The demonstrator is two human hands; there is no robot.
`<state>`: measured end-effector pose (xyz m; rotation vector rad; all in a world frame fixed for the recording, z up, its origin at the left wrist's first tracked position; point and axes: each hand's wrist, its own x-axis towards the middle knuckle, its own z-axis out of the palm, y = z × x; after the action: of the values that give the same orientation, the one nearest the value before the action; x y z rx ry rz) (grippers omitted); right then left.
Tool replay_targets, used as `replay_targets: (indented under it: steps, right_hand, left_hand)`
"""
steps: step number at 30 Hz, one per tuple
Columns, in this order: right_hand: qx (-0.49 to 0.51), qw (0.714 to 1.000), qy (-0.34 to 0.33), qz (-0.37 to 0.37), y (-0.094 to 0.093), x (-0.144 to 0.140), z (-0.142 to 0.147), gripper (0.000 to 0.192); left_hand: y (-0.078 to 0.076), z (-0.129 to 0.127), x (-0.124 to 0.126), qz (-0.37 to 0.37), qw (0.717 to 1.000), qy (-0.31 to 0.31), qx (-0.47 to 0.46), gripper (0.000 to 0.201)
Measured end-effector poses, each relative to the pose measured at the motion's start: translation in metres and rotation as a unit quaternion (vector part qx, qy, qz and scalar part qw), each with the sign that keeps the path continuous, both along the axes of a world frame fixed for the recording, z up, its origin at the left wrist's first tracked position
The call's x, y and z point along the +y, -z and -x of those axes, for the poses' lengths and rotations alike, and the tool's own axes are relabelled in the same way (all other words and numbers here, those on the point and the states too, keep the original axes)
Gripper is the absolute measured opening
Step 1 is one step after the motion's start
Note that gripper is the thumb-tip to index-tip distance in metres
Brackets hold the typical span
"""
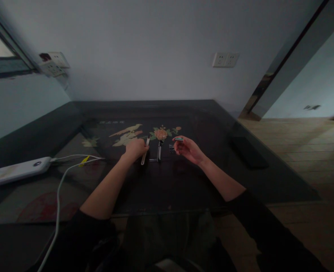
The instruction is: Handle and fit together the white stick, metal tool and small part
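Note:
My left hand [135, 149] is closed on the dark tabletop, its thumb and fingers against a slim, pale metal strip [145, 153] with a rounded lower end. To the right of that strip lies a second metal piece [159, 152], dark and silver, with a thin rod [153, 160] sticking out to its left. My right hand [190, 150] has its fingers curled, and a small flat teal-edged piece [178, 139] shows at its fingertips. Just left of these fingers is a small shiny metal part [172, 148]; whether the fingers touch it is unclear.
A white power bank [19, 170] with a white cable [58, 200] and a yellow tag [84, 161] lies at the left. A flat black object [248, 152] rests at the right. The glossy table [201, 185] bears a bird-and-flower picture and meets the wall behind.

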<state>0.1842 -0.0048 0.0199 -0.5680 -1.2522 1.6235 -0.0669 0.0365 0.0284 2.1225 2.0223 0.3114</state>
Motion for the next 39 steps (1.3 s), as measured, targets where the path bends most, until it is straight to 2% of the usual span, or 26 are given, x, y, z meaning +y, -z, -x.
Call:
replay_targets:
  steps: [5, 7, 8, 10, 12, 15, 21, 24, 32, 39]
  right_hand:
    - [0.007, 1.000, 0.013, -0.003, -0.002, -0.001, -0.001, 0.044]
    - [0.006, 1.000, 0.027, -0.010, -0.004, -0.001, -0.001, 0.043]
    - [0.007, 0.999, 0.036, -0.015, -0.005, -0.001, -0.001, 0.043]
    - [0.012, 0.998, 0.063, -0.024, -0.008, -0.001, -0.001, 0.043]
    - [0.019, 0.994, 0.100, -0.031, -0.010, 0.000, 0.000, 0.041]
    - [0.034, 0.987, 0.151, -0.036, -0.013, 0.000, 0.002, 0.037]
    - [0.071, 0.978, 0.194, -0.017, -0.019, -0.009, 0.006, 0.037]
    - [0.072, 0.976, 0.205, -0.026, -0.025, -0.015, 0.005, 0.037]
    - [0.068, 0.974, 0.211, -0.039, -0.032, -0.016, -0.006, 0.037]
    - [0.053, 0.973, 0.221, -0.048, -0.029, -0.013, -0.009, 0.042]
  left_hand:
    - [0.002, -0.006, -0.002, -0.033, 0.999, 0.016, -0.005, 0.017]
    - [-0.001, -0.011, -0.004, -0.048, 0.997, 0.036, -0.053, 0.015]
    - [-0.002, -0.015, -0.006, -0.056, 0.991, 0.054, -0.107, 0.015]
    - [-0.005, -0.026, -0.013, -0.071, 0.968, 0.090, -0.223, 0.020]
    - [-0.006, -0.040, -0.022, -0.099, 0.943, 0.123, -0.292, 0.023]
    - [-0.004, -0.059, -0.036, -0.102, 0.905, 0.176, -0.375, 0.027]
    - [0.003, -0.081, -0.058, -0.030, 0.831, 0.231, -0.505, 0.041]
    - [0.000, -0.085, -0.065, 0.023, 0.810, 0.234, -0.537, 0.047]
    - [-0.007, -0.085, -0.070, -0.004, 0.827, 0.211, -0.520, 0.050]
    - [-0.007, -0.087, -0.071, 0.024, 0.814, 0.192, -0.547, 0.058]
